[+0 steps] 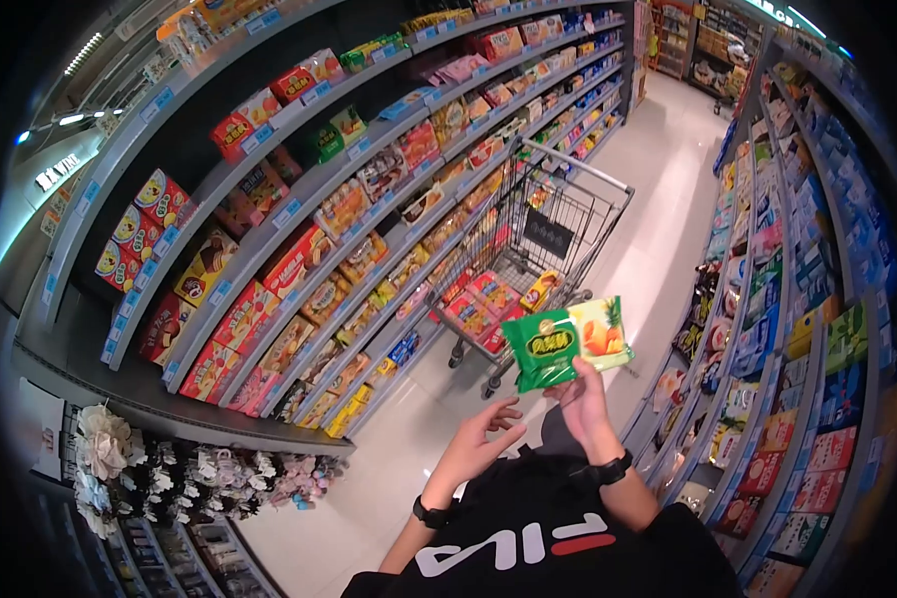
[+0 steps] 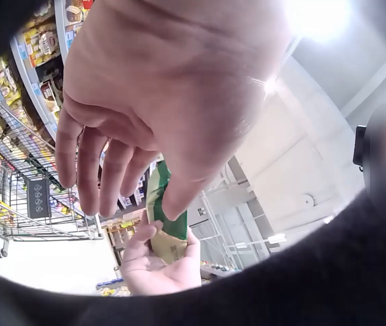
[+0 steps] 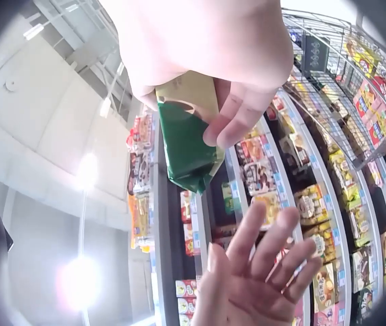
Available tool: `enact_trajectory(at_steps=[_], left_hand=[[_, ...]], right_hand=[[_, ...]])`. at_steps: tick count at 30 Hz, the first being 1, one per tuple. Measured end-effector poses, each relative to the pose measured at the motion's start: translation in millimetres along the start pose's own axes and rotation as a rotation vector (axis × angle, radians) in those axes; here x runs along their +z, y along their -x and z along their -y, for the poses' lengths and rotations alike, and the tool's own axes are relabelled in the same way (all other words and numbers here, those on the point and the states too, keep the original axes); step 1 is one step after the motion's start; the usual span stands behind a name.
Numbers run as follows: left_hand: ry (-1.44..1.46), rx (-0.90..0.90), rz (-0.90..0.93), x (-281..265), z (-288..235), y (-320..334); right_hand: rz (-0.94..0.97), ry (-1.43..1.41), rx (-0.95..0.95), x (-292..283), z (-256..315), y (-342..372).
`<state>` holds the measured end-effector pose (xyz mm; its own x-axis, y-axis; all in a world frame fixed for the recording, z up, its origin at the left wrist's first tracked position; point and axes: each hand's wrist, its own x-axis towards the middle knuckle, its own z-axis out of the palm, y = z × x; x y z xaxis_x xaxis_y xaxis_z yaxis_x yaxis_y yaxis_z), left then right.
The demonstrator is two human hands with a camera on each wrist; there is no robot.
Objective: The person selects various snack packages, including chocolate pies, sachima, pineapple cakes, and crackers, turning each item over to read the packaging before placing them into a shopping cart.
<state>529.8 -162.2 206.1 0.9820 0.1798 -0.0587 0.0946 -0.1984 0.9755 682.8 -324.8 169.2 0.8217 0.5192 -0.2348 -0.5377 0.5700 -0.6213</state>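
In the head view my right hand (image 1: 583, 407) pinches a green-and-yellow snack packet (image 1: 546, 347) at its lower edge, thumb on the front. The packet has a fruit picture and yellow lettering, and is held up in front of my body. My left hand (image 1: 476, 446) hovers to the left of it, palm inward, fingers spread and loosely bent, holding nothing. Seen from the right wrist, the packet (image 3: 187, 146) juts out from under the right-hand fingers (image 3: 237, 112), while the left hand's palm (image 3: 250, 292) faces it, apart.
A wire shopping cart (image 1: 578, 165) stands ahead, with red packages (image 1: 486, 302) and a yellow package (image 1: 540, 291) inside. Stocked shelves (image 1: 287, 212) line the left, and more packed shelves (image 1: 785, 274) the right. Flower-like accessories (image 1: 110, 439) hang at lower left. Pale floor (image 1: 673, 164) runs between the shelves.
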Motion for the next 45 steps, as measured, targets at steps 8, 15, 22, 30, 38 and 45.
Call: enact_trajectory(at_steps=[8,15,22,30,38,45], left_hand=[[0.108,-0.047,-0.059,8,0,2],[0.672,0.032,-0.057,28,9,-5],[0.959,-0.098,-0.356,35,0,-28],[0.970,0.008,-0.543,12,1,-76],[0.911,-0.054,-0.506,41,15,-158],[0.660,-0.092,-0.346,52,8,-277]], right_hand=[[-0.133,0.392,-0.195,-3,4,16],[0.054,1.243,-0.964,13,-2,21],[0.280,1.436,-1.184,-2,-12,14],[0.327,1.135,-1.052,-28,18,-10],[0.107,0.042,-0.059,-59,69,-88],[0.091,-0.008,0.142,-84,119,-182]])
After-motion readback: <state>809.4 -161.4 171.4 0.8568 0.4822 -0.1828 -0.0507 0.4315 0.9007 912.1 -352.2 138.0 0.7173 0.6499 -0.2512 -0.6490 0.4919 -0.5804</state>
